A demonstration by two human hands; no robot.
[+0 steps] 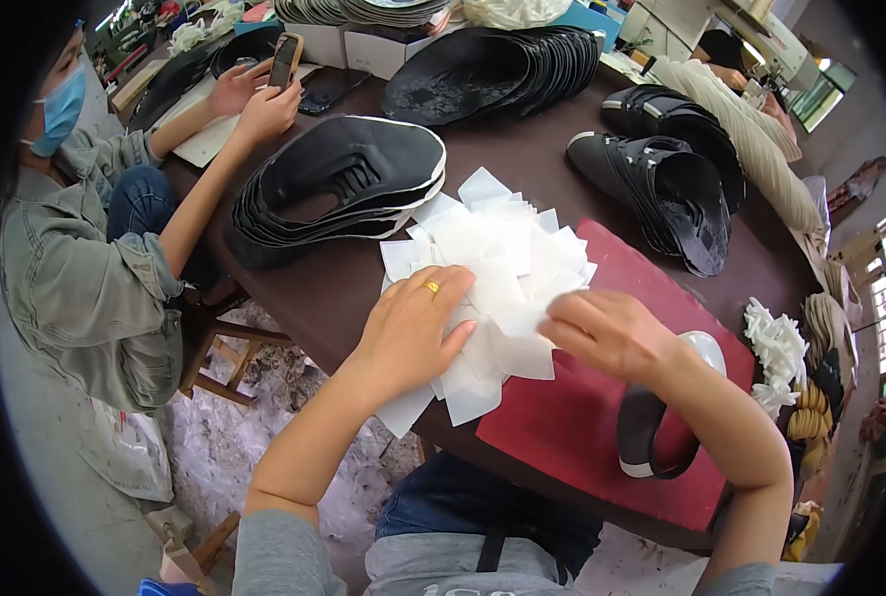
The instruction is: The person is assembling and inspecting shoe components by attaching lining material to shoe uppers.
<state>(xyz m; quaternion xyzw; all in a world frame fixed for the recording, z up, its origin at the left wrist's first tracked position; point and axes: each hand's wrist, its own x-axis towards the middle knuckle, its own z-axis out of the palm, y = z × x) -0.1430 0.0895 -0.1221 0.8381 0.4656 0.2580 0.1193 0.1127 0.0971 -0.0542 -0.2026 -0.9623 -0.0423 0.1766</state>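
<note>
A loose pile of thin white sheets (483,243) lies at the table's near edge. My left hand (418,318) rests on the pile's near left side, fingers stretched out and a gold ring on one of them. At the pile's right side my right hand (607,333) is closed, slightly blurred, its fingertips pinching the edge of a white sheet (522,320). Under my right forearm, a dark shoe upper (638,427) with white edging lies on a red mat (562,437); my arm hides part of it.
Stacked black shoe uppers (349,179) sit left of the pile, with more stacks behind (493,74) and at the right (662,189). A bunch of white strips (776,348) lies at the right edge. On the left, a seated person (85,248) holds a phone (285,60).
</note>
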